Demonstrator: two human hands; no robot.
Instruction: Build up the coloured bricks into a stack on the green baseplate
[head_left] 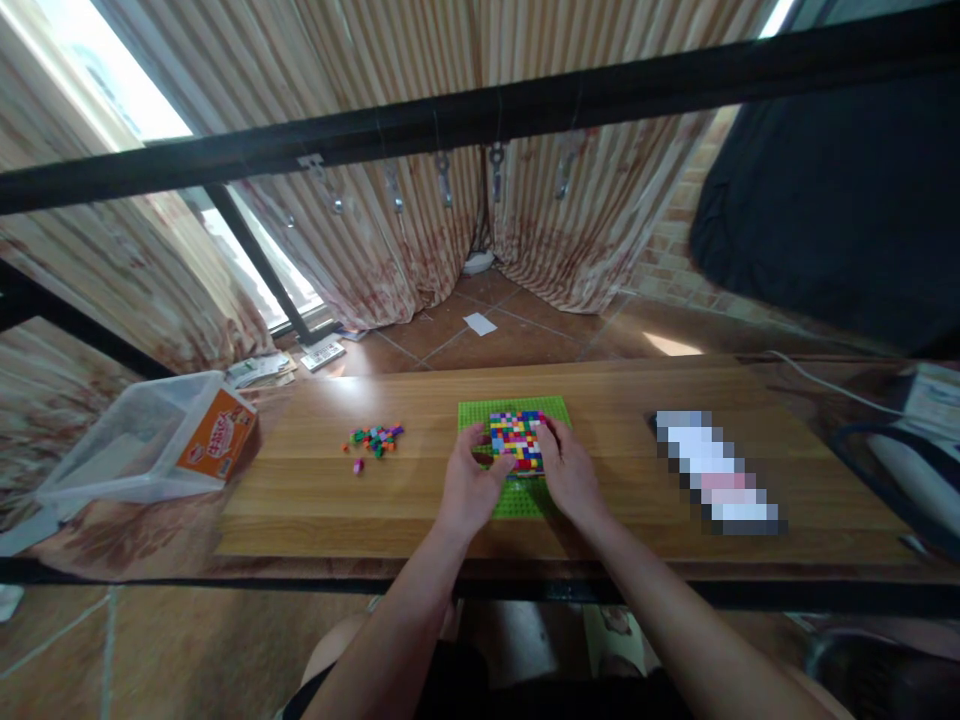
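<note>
A block of many-coloured toy bricks [517, 438] sits over a green studded baseplate [517, 502] on the wooden tabletop. My left hand [474, 478] curls around the block's left side, thumb across its near left corner. At the right side, my right hand [568, 468] has its fingers along the block's edge. Both hands are closed on the block from opposite sides. Whether the block is fixed to the baseplate or merely rests on it I cannot tell. Off to the left lies a small pile of loose bricks [379, 440], with a pink brick [358, 466] apart from it.
A clear plastic box [135, 430] with an orange label stands left of the wooden tabletop [315, 500]. To the right lies a blurred-out phone-like object [716, 475]. A black bar [420, 125] with hanging hooks crosses in front of the curtains. A white cable [832, 382] runs at the right.
</note>
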